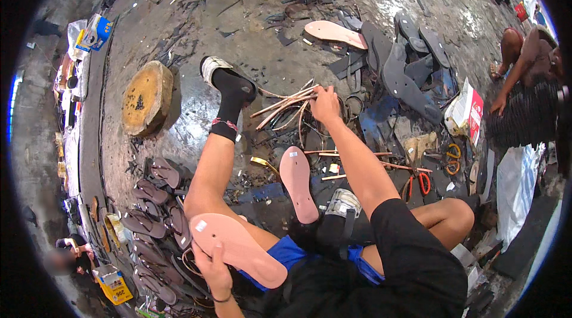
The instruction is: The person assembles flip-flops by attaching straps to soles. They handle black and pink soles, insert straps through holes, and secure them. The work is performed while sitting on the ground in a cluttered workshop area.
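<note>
My left hand (215,271) grips a pink sandal sole (243,251) by its edge, over my left thigh. The sole has small holes and a white sticker near one end. A thin brown loop shows beside that hand. Farther out, my right hand (326,106) has its fingers closed on a loose bundle of thin pinkish-brown strips (285,107) lying on the floor. Between my legs rests a second pink sole (297,182). More thin strips (336,153) lie just right of it.
Brown flip-flops (149,222) crowd the left side, below a round wooden block (146,98). Dark grey soles (406,82) and another pink sole (336,33) lie far right. Orange-handled scissors (423,184) and yellow-handled scissors (453,159) lie right. Another person (524,61) sits at the right edge.
</note>
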Demonstrator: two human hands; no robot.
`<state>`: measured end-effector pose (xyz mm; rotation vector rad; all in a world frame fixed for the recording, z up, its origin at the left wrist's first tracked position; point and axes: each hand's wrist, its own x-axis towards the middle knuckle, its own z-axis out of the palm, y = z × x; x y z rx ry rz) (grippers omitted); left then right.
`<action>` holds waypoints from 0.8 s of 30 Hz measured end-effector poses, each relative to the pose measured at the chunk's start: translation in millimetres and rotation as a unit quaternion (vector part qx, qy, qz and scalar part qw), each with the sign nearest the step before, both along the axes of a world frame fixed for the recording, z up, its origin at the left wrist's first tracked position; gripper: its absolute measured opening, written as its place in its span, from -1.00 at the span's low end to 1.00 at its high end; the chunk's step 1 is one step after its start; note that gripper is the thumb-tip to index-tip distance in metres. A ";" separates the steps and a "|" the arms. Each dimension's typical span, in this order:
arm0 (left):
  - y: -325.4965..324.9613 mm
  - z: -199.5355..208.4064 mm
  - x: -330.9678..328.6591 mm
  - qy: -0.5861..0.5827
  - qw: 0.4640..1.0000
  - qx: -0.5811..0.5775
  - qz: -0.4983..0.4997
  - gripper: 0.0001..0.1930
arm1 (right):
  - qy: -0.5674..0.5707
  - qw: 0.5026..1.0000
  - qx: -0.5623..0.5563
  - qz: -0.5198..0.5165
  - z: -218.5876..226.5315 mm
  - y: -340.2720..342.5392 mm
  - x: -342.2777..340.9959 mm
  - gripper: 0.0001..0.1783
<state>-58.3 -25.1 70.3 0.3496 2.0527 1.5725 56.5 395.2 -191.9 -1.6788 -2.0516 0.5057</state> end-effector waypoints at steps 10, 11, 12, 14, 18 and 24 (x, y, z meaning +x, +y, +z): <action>18.7 -17.5 12.1 0.070 0.997 0.029 -0.017 -0.65 | 0.394 0.905 -0.026 0.161 145.0 -64.1 41.2 -0.91; 23.6 -13.8 12.2 0.087 0.996 0.021 -0.021 -0.70 | 0.496 0.853 -0.059 0.152 165.4 -79.6 36.7 -0.89; 29.6 -9.6 13.0 0.097 0.994 0.031 -0.024 -0.70 | 0.591 0.788 -0.094 0.143 184.9 -94.8 36.4 -0.86; 43.2 0.6 16.8 0.120 0.991 0.050 -0.029 -0.71 | 0.570 0.794 -0.137 0.161 219.3 -122.1 48.2 -0.86; 53.5 0.9 31.8 0.075 0.992 0.092 -0.029 -0.67 | 0.503 0.791 -0.251 0.240 259.1 -190.3 74.5 -0.68; 38.5 3.9 64.1 0.064 0.990 0.064 -0.108 -0.65 | 0.370 0.847 -0.267 0.271 278.1 -265.9 76.6 -0.76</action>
